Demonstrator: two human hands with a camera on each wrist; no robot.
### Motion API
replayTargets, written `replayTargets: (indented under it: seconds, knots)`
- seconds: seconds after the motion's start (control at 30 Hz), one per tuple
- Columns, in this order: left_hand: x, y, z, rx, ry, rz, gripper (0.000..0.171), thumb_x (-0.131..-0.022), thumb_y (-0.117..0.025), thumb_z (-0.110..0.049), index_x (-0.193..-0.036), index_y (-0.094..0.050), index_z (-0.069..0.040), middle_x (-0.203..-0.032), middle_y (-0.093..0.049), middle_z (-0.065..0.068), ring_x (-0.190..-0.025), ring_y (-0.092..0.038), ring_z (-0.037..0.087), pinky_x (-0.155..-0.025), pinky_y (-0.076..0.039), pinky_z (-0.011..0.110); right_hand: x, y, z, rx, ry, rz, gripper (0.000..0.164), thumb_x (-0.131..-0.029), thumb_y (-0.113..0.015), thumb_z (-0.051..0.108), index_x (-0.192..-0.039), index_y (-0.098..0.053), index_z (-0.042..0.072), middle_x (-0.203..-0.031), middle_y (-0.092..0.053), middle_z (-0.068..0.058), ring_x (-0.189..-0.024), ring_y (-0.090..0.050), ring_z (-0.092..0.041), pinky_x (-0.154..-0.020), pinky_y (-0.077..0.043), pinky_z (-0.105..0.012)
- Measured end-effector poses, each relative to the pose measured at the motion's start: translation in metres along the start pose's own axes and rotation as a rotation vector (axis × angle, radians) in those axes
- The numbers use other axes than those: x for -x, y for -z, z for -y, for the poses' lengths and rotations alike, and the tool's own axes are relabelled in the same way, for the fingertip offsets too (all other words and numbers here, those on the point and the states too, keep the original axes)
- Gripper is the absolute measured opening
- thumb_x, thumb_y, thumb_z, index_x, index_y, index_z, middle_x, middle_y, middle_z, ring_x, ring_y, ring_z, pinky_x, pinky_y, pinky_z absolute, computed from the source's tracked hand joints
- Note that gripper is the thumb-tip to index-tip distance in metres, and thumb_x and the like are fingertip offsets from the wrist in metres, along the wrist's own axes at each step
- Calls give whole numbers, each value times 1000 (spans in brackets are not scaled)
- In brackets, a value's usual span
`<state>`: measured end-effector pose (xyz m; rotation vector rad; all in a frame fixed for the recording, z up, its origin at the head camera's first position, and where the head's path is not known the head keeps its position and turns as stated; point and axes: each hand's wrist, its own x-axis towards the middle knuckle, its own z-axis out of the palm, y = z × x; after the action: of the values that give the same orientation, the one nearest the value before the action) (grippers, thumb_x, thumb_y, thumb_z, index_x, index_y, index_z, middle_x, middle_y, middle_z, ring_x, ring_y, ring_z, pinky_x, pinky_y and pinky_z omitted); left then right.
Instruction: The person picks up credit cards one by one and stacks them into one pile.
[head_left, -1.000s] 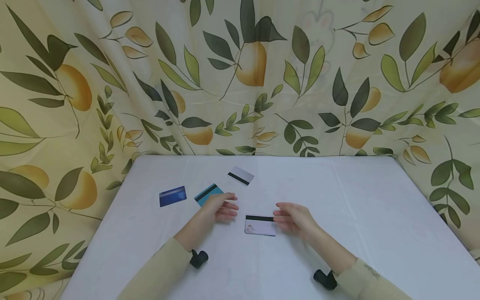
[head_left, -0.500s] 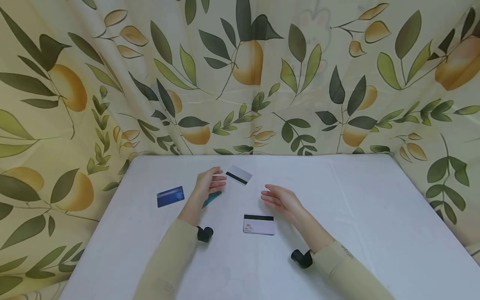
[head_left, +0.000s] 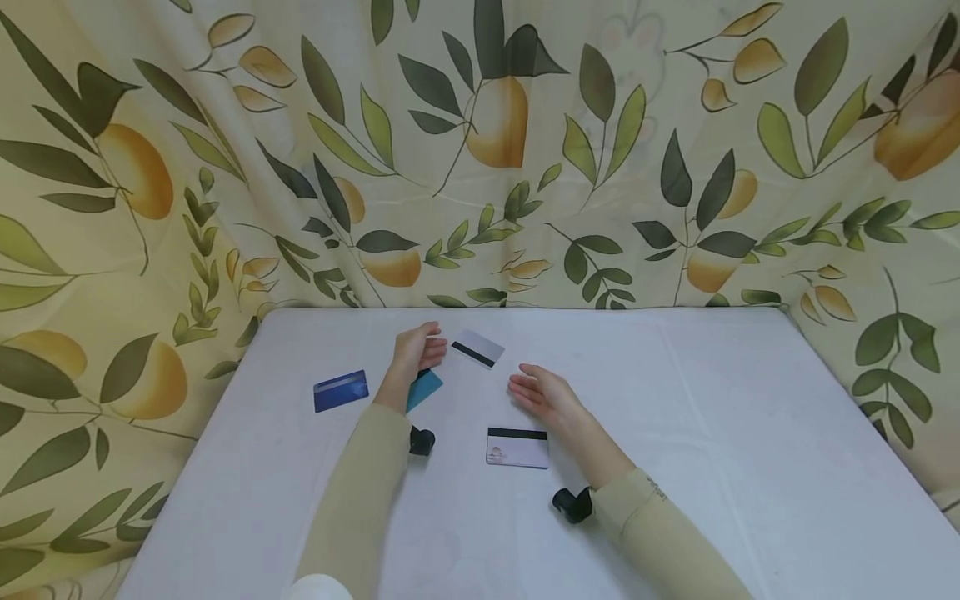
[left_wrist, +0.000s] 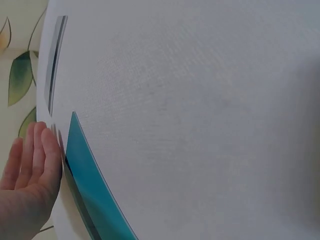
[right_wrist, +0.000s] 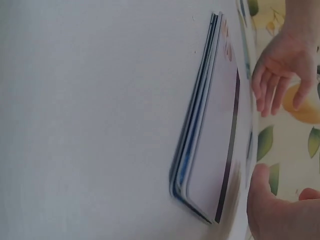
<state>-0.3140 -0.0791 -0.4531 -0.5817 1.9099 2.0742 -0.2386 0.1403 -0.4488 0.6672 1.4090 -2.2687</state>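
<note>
In the head view my left hand (head_left: 416, 350) hovers by the far end of a teal card (head_left: 425, 389) and hides part of it. Its fingers are extended and hold nothing. A silver-white card (head_left: 478, 348) with a black stripe lies just right of those fingertips. My right hand (head_left: 546, 393), relaxed and holding nothing, hangs above the table beyond a pale card with a black stripe (head_left: 517, 448). The right wrist view shows this pale card (right_wrist: 212, 125) on top of a small stack. To the left lies a blue card (head_left: 341, 391).
White cloth covers the table (head_left: 712, 400). Behind its far edge hangs a curtain (head_left: 300, 208) printed with fruit and leaves. Small black cameras (head_left: 573, 505) are strapped to both wrists.
Both hands have moved farther over the table and to the left. The right hand has left the side of the pale card. None of the cards has visibly shifted.
</note>
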Motion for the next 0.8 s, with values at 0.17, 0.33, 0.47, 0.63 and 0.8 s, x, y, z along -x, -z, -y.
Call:
replayTargets:
  seconds: [0.17, 0.33, 0.47, 0.63, 0.8]
  knots:
    - [-6, -3, -1, 15, 14, -1, 43, -90, -53, -31, -121, -56, 0, -112, -62, 18, -102, -61, 27, -88, -50, 35, -6, -2, -5, -60, 3, 45, 50, -97, -41, 21, -142, -27, 3, -140, -35, -21, -127, -39, -28, -105, -35, -35]
    - [-7, -7, -4, 13, 11, 14, 45, -91, -52, -31, -122, -55, 1, -116, -60, 21, -106, -59, 28, -90, -49, 35, -13, -6, -9, -119, 19, 126, 59, -96, -41, 27, -145, -17, 4, -145, -27, -20, -132, -30, -29, -110, -25, -37]
    - [-6, -9, -4, 4, 11, 42, 47, -92, -49, -33, -124, -53, 2, -118, -58, 22, -108, -57, 29, -92, -48, 35, -17, -9, -13, -192, 24, 146, 62, -97, -37, 33, -146, -12, 4, -147, -23, -19, -134, -26, -28, -112, -21, -38]
    - [-9, -9, -4, -12, 17, 59, 49, -93, -45, -35, -124, -52, 2, -120, -57, 21, -109, -57, 28, -93, -47, 35, -22, -12, -15, -261, 34, 143, 63, -97, -34, 40, -146, -12, 7, -147, -25, -18, -134, -27, -27, -112, -21, -40]
    - [-7, -10, -5, 15, 39, 55, 50, -93, -45, -35, -124, -51, 5, -121, -56, 22, -111, -55, 29, -94, -46, 34, -24, -18, -17, -297, 37, 132, 63, -96, -34, 41, -146, -13, 8, -146, -27, -17, -133, -29, -28, -111, -22, -39]
